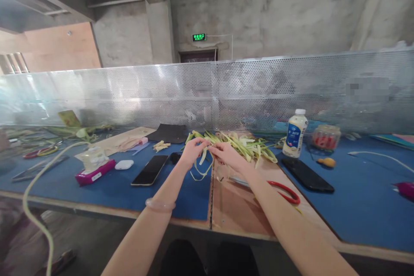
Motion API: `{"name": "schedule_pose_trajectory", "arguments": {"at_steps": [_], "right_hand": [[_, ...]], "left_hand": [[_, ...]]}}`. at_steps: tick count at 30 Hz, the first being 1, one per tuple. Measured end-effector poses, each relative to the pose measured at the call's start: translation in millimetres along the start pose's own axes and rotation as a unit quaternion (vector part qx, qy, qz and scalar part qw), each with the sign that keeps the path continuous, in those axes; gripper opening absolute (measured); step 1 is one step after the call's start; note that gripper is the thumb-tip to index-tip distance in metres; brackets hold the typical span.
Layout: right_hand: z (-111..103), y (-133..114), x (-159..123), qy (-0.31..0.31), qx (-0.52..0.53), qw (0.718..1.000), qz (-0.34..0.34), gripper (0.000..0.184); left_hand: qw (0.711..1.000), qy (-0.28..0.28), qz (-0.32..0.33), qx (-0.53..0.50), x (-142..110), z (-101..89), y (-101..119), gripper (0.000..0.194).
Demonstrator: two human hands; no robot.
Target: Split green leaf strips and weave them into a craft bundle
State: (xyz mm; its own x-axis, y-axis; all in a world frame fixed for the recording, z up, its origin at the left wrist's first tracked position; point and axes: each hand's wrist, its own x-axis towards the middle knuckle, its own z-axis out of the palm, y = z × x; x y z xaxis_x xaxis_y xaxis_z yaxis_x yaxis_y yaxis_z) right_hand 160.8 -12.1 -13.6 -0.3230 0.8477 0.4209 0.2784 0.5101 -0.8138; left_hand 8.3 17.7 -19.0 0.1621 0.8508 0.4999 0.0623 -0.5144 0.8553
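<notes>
Both of my hands meet over the middle of the blue table. My left hand and my right hand are closed in a pinch on pale green leaf strips that loop down between them. Behind the hands lies a pile of long green and yellow leaf strips. Red-handled scissors lie on a brown board under my right forearm. A pale bangle circles my left wrist.
A black phone, a white earbud case and a pink tissue pack lie left. A white bottle, a second phone and a plastic tub stand right. A perforated metal screen closes the table's far edge.
</notes>
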Motion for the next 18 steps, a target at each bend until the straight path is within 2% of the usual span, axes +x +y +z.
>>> {"name": "schedule_pose_trajectory", "arguments": {"at_steps": [3, 6, 18], "right_hand": [[-2.1, 3.1, 1.9, -0.015, -0.003, 1.000, -0.014, 0.025], [-3.5, 4.3, 3.7, -0.003, -0.012, 0.999, -0.029, 0.023], [-4.1, -2.0, 0.6, 0.009, -0.023, 0.999, -0.040, 0.023]], "left_hand": [[1.000, 0.020, 0.010, 0.018, 1.6, -2.0, 0.1, 0.027], [0.999, 0.029, 0.022, 0.032, 2.5, -2.4, 0.3, 0.023], [0.998, 0.026, 0.048, 0.029, 2.5, 3.1, -0.7, 0.024]]}}
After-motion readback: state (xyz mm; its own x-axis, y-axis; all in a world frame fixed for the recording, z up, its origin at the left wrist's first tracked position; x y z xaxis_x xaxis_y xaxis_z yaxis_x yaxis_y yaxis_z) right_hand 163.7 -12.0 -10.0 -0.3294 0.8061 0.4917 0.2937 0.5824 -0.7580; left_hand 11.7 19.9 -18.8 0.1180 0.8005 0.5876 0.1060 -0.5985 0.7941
